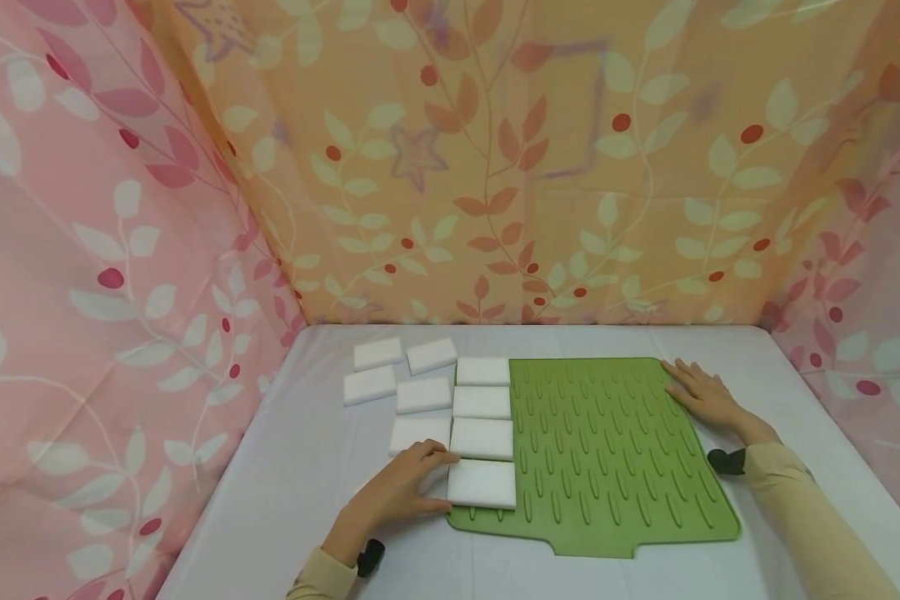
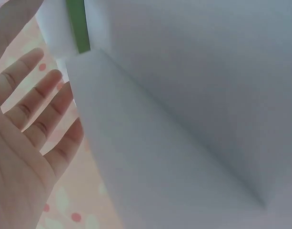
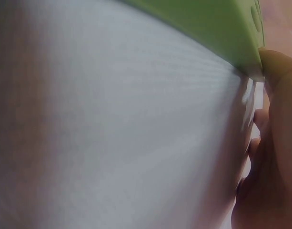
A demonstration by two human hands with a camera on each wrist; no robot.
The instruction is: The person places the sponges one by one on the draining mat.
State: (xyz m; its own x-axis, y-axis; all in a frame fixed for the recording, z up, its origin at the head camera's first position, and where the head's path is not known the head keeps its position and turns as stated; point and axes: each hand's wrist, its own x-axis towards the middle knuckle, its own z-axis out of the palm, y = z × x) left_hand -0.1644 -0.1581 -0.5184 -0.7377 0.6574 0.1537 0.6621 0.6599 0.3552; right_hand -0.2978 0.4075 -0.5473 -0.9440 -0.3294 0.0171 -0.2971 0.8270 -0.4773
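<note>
Across the back and both sides, leaf-print curtains (image 1: 495, 167) in pink and peach close off the scene, and below them a white table (image 1: 315, 467) fills the lower half of the head view. On that table lies a green ribbed mat (image 1: 607, 450), flat, its near edge notched. Down the mat's left edge runs a column of four white sponge blocks (image 1: 482, 433), laid edge to edge; the nearest block (image 1: 482, 483) sits on the mat's front left corner. Five more loose blocks (image 1: 405, 379) lie on the bare table just left of the column, in a loose cluster. Now the hands: the left hand (image 1: 401, 492) rests on the table with fingers spread and nearly straight, fingertips touching the left side of that nearest block, not curled round it; the left wrist view shows the same fingers (image 2: 38, 102) fanned open beside a white surface. The right hand (image 1: 708, 396) lies flat and open on the mat's far right corner, palm down, fingers straight. From the right wrist view, a fingertip (image 3: 279, 71) presses against the green mat's edge (image 3: 222, 28).
</note>
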